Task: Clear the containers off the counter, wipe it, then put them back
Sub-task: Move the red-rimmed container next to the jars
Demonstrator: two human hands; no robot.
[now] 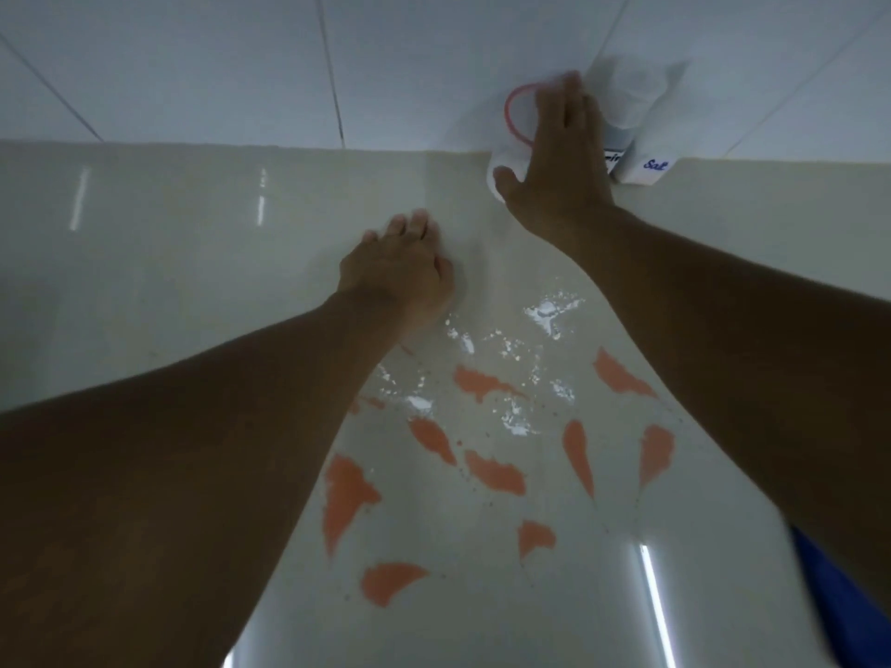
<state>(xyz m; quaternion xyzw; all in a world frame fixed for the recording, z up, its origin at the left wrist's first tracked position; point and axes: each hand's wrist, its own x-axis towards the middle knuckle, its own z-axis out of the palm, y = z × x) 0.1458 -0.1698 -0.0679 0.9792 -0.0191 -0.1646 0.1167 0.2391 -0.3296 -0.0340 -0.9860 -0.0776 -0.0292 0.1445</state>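
At the rear edge of the glossy beige surface (168, 262), against the pale tiled wall (217, 65), stands a group of three containers. Leftmost is a white, rounded container with a pink ring at its rim (523, 115). Just to its right is a second white container with a blue label (614, 137); the label is partly hidden and cannot be read. Touching or just beside that one is a third white container labelled "Sal" in blue (651, 151). All three are blurred, so their lids cannot be made out.

The right hand (561, 156) lies on the pink-ringed container. Its fingers are extended and close together, pointing toward the wall, and its thumb is spread out against the container's lower left side. No curled grip is visible.

The left hand (402, 272) rests palm down on the surface, well apart from the containers and nearer the person. Its fingers are slightly bent and it holds nothing.

Between the two forearms, the surface carries soiling:
- several orange smears (344, 494), spread from the middle toward the near edge;
- patches of white powder (547, 311), lying between the smears and the hands.

Bright light strips are reflected on the surface. A piece of blue fabric (839, 609) shows at the lower right, below the right forearm.
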